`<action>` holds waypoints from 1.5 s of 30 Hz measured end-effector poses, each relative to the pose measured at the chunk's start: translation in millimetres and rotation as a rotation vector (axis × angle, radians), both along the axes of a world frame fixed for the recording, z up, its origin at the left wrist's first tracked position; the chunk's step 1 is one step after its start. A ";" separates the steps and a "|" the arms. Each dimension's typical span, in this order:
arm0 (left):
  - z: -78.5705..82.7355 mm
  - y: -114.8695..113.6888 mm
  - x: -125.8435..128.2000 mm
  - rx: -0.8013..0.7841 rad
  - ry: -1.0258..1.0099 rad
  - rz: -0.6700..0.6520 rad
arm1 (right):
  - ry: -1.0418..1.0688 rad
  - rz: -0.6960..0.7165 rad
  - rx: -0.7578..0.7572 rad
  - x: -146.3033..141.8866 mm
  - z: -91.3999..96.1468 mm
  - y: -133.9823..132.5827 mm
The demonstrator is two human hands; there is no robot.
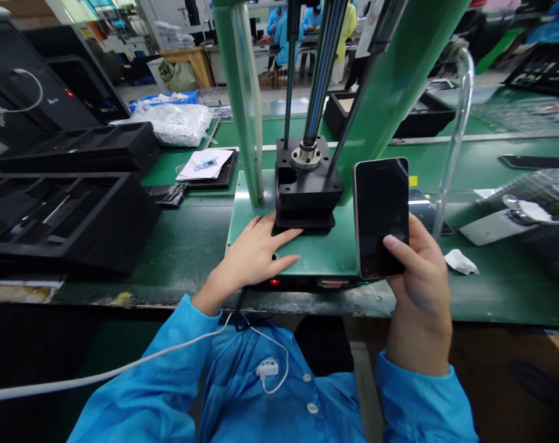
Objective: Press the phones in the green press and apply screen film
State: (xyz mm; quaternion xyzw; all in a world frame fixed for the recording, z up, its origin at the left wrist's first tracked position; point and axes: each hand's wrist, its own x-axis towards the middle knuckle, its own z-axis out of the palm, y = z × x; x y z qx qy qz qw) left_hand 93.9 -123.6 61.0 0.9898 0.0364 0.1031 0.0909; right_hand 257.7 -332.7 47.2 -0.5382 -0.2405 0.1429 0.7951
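Observation:
In my right hand (420, 267) is a smartphone (381, 215) with a dark screen, held upright with the thumb across its lower front. My left hand (256, 252) rests on the green base plate (339, 249) of a press, its fingers spread. Its fingertips reach the lower edge of the black press block (309, 200); whether they touch it I cannot tell. Above the block, a metal rod (314, 98) runs up from a round flange. A red light (274, 282) glows on the base's front edge, below my left hand.
Black foam trays (71, 246) stand on the left of the green bench. Papers (208, 165) lie on a dark case behind. At right are a clear tube (457, 135), a crumpled tissue (462, 262) and a white holder (492, 229). A white cable (122, 363) crosses my left sleeve.

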 end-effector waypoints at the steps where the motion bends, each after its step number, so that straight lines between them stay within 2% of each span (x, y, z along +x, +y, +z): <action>1: 0.5 -0.3 -0.1 0.000 0.005 0.002 | 0.000 0.003 0.000 -0.2 0.3 0.1; 17: 0.6 -0.8 0.1 0.022 0.010 -0.005 | 0.008 0.048 0.033 0.5 -0.2 -0.4; 31: 4.4 -1.3 1.1 0.049 0.042 0.019 | 0.005 0.015 0.030 0.4 0.3 -2.1; 33: 7.5 -4.9 5.7 0.047 0.050 0.044 | 0.019 0.013 0.041 0.1 1.3 -1.7; 38: 13.8 -25.1 21.3 0.116 0.065 0.222 | 0.052 0.006 0.074 0.3 3.8 -0.9; 40: 12.5 -28.4 25.8 -0.026 0.011 0.268 | 0.082 0.016 0.068 0.1 3.3 -7.7; 42: 8.1 -25.8 31.8 -0.355 -0.095 0.311 | 0.107 -0.003 0.005 0.1 1.8 -22.3; 45: -0.3 -15.0 48.8 -0.893 -0.271 0.303 | 0.089 -0.116 -0.207 5.2 1.4 -53.0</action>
